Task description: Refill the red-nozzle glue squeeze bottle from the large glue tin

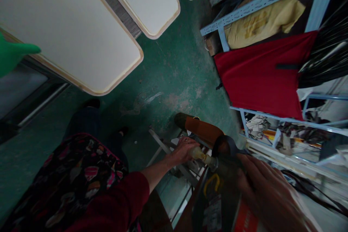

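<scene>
My left hand [185, 150], at the end of a dark red sleeve, has its fingers closed round the end of a yellowish, translucent spout-like piece [202, 155]. The other end of that piece meets the top of a dark container [221, 192] with yellow marks, a pale label and an orange-red patch. Over the container's upper side, my right hand [268, 188] is wrapped, blurred and close to the camera. A dark loop, perhaps a handle, stands up beside the spout.
White boards [73, 32] with pale brown edges lie upper left, beside a green object [16, 52]. A brown-orange roll [203, 130] and metal legs are near my left hand. On the right, a blue metal rack [263, 3] holds a yellow sack and red cloth [261, 76].
</scene>
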### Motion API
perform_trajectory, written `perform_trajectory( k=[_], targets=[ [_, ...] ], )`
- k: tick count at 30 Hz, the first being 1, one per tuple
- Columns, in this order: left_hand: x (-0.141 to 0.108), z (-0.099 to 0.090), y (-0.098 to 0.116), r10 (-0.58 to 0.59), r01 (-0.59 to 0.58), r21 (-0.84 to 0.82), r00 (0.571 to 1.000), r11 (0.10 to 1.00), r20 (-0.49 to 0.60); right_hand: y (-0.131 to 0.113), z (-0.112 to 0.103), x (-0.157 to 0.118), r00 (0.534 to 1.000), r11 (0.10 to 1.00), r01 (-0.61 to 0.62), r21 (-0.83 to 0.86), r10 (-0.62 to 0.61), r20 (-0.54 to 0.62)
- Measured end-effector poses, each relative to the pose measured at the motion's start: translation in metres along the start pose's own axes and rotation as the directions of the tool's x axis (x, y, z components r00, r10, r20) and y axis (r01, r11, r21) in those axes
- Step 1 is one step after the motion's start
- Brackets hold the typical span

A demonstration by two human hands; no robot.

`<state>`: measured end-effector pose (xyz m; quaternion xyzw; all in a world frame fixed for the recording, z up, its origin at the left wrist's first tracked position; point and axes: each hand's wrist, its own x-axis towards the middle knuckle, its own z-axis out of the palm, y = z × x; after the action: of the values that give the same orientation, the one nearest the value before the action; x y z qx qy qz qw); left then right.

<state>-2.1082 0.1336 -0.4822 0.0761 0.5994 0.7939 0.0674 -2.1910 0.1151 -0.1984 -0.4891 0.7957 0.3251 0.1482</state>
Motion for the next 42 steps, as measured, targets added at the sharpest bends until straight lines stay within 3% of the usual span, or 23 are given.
perform_trajectory(
  k=[7,16,24,30,37,42],
  targets=[
    [0.0,0.008,-0.007,0.032,-0.033,-0.016,0.999,0.999,-0.041,0.0,0.0,0.0,1.0,1.0,0.017,-0.021,-0.017,0.003],
    [0.002,0.005,-0.004,0.012,-0.012,0.0,1.0,1.0,-0.02,0.0,-0.002,0.0,0.999,0.997,0.05,-0.06,-0.05,-0.013],
    [0.003,-0.001,0.002,-0.012,0.012,0.005,1.0,1.0,0.021,-0.001,-0.004,0.002,0.999,1.0,-0.025,0.008,0.025,0.04],
    [0.003,0.002,-0.003,0.006,-0.006,-0.001,1.0,1.0,0.002,0.001,-0.002,0.002,0.999,0.999,0.032,-0.035,-0.032,-0.007],
    [0.004,0.0,-0.001,-0.03,0.03,0.019,0.999,0.999,0.029,0.0,-0.001,0.001,1.0,0.999,0.017,-0.05,-0.018,-0.017],
    [0.004,-0.003,0.002,0.001,-0.001,0.0,1.0,1.0,0.014,0.003,0.001,-0.003,0.999,0.999,0.031,-0.028,-0.03,0.024]
  ],
)
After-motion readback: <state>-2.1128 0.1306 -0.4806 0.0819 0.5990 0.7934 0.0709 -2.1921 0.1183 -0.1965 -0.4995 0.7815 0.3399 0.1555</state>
